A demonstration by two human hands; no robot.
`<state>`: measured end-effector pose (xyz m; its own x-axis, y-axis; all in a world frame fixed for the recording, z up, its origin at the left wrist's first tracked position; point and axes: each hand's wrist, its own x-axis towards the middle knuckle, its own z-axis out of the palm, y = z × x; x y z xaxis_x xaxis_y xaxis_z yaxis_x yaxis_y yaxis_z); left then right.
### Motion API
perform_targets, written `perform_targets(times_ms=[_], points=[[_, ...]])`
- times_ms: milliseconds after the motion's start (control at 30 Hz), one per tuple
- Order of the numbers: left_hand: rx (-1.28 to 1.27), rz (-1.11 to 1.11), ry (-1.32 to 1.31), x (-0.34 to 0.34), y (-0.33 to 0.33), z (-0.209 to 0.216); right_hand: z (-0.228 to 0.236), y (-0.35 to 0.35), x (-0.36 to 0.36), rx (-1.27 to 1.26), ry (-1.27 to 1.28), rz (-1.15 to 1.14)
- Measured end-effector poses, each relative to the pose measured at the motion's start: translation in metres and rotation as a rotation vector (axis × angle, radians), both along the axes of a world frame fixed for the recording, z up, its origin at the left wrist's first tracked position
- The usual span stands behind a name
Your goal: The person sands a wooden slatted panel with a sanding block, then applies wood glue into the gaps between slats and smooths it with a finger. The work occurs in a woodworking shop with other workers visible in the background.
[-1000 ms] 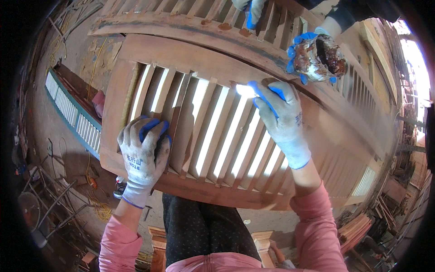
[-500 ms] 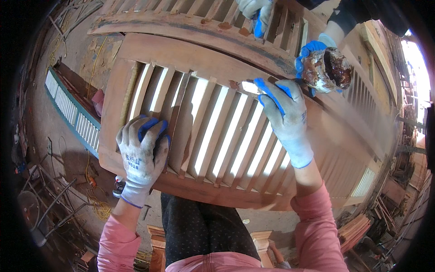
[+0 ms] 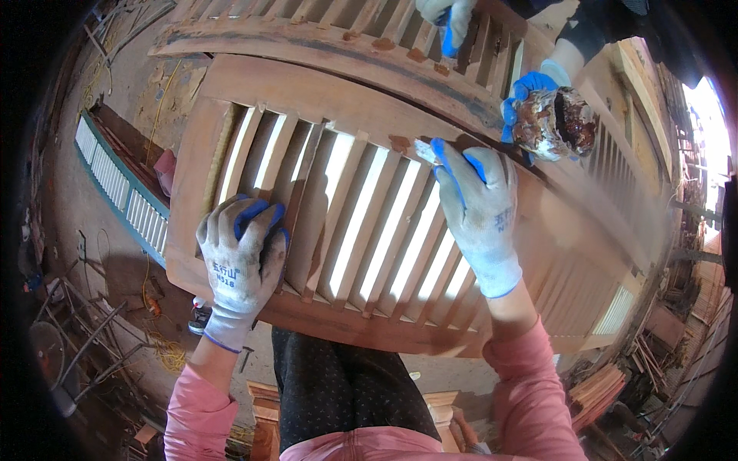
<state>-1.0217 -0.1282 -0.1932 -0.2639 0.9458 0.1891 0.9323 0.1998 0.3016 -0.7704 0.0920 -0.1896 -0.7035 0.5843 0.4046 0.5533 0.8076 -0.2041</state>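
A brown wooden louvred panel (image 3: 254,73) lies across in front of me, its slanted slats lit between. My right hand (image 3: 483,207), in a grey-white glove with blue palm, pinches a small pale scraper blade (image 3: 425,150) against the panel's far rail. A brown filler patch (image 3: 400,144) sits just left of the blade. My left hand (image 3: 240,246), gloved alike, rests over the left slats with its fingers curled in; whatever they hold is hidden.
Beyond lies a second louvred panel (image 3: 307,44). A co-worker's gloved hand (image 3: 530,84) holds a smeared round tub (image 3: 557,123); their other gloved hand (image 3: 453,17) is over the far panel. A green-framed white louvre (image 3: 123,192) lies left; metal stands (image 3: 92,338) are lower left.
My right hand has shifted slightly left and nearer to me, and the blade has tilted on the rail. The co-worker's far hand has moved a little right. My left hand stays put.
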Motion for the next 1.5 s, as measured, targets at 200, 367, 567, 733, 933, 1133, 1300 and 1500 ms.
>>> perform_targets(times_ms=[200,367,567,733,933,1133,1300,1500], points=[[-0.001,-0.003,0.017,-0.002,-0.001,-0.004,-0.002,-0.008,-0.007,-0.095,0.063,0.000],[0.005,-0.003,0.011,-0.001,-0.001,-0.003,-0.013,-0.010,0.000,-0.046,0.075,-0.033],[0.001,-0.001,0.020,-0.001,0.000,-0.003,-0.011,-0.015,-0.005,-0.109,0.095,-0.060],[0.002,0.004,0.014,-0.002,-0.002,-0.002,-0.008,-0.012,-0.003,-0.127,0.142,-0.106],[0.024,-0.018,-0.026,-0.002,0.002,-0.001,-0.011,-0.008,-0.041,-0.103,0.200,0.018],[0.026,-0.003,-0.016,-0.002,0.000,-0.001,-0.015,-0.009,-0.058,-0.099,0.175,0.055],[0.029,0.005,-0.008,-0.002,0.001,0.000,-0.018,-0.008,-0.048,-0.074,0.148,0.006],[0.008,0.006,-0.010,-0.003,-0.001,-0.002,-0.008,-0.018,-0.059,-0.116,0.130,-0.003]])
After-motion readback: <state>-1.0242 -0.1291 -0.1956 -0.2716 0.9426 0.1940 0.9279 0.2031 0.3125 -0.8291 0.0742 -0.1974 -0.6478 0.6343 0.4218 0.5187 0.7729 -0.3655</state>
